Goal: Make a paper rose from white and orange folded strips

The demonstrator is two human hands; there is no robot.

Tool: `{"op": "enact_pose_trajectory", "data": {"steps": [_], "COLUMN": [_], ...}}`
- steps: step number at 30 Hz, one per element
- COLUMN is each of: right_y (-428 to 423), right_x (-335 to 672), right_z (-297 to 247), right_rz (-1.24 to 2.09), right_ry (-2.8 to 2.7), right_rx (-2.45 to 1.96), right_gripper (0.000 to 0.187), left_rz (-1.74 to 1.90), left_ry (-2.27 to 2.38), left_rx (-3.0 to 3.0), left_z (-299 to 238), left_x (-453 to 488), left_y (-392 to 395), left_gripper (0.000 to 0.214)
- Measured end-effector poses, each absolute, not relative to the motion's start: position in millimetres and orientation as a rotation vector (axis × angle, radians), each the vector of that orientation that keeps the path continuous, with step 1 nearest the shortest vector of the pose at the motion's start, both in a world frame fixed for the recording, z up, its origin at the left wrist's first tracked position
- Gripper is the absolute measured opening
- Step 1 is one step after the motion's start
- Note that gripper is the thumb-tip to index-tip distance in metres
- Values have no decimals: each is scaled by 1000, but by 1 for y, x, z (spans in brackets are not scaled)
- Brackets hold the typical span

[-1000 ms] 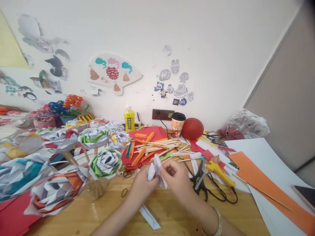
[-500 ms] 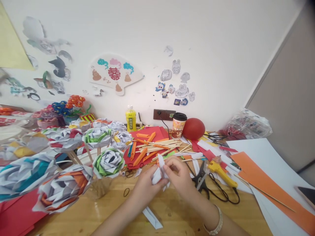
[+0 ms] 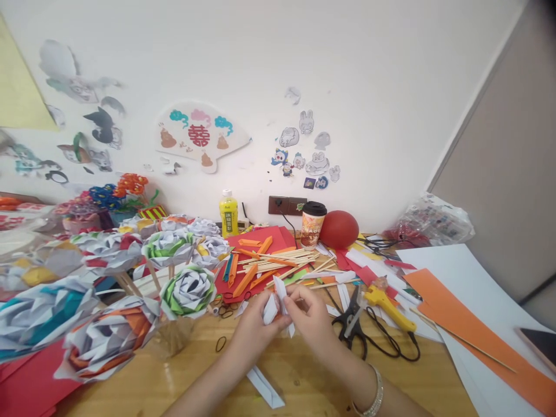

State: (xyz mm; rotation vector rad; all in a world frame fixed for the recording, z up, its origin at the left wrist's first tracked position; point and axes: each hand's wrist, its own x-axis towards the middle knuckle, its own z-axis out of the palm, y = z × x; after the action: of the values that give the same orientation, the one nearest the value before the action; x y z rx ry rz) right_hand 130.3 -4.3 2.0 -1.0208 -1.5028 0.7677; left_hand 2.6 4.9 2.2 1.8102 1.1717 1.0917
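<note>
Between my two hands is a piece of folded white paper (image 3: 280,291), held up over the wooden table. My left hand (image 3: 257,325) grips its left side, with the thumb pressed against the lower part. On the right, my right hand (image 3: 307,315) pinches the standing strip with thumb and fingertips. Part of the paper is hidden behind the fingers. A loose folded white strip (image 3: 266,387) lies on the table below my wrists. Just right of my right hand rest black scissors (image 3: 351,324) and a yellow glue gun (image 3: 391,307) with a black cord.
Several folded paper flowers (image 3: 189,289) on sticks crowd the left. Behind my hands lie wooden sticks (image 3: 278,263), orange folded strips (image 3: 245,281) and red paper (image 3: 226,279). A lidded cup (image 3: 313,227), red balloon (image 3: 339,229) and yellow bottle (image 3: 228,213) stand near the wall. White sheets (image 3: 473,289) cover the right.
The view has shifted slightly. Both hands still hold the folded white paper, and its upright strip has turned a little between the fingers.
</note>
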Motion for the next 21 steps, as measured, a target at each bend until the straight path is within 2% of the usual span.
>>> {"op": "enact_pose_trajectory", "data": {"steps": [9,13,15,17,21], "right_y": [0,5,7,8,5], "right_x": [137,141,142,142,137], "right_z": [5,1,0,1,5], "right_rz": [622,836,964,1072,1143], "right_ry": [-1798,-1603,-1483,-1432,-1378], "right_rx": [-1005,-1024,-992,-942,-960], "right_gripper": [26,6,22,30,25], "left_rz": [1025,977,961,970,1010], "left_ry": [1183,1132,1110,1085,1035], "left_rx": [1911,1843,1782,1710,1627], "left_z": [-1,2,4,3,-4], "left_x": [-1,0,1,1,0], "left_y": [7,5,4,6,11], "left_gripper": [14,16,15,14,17]}}
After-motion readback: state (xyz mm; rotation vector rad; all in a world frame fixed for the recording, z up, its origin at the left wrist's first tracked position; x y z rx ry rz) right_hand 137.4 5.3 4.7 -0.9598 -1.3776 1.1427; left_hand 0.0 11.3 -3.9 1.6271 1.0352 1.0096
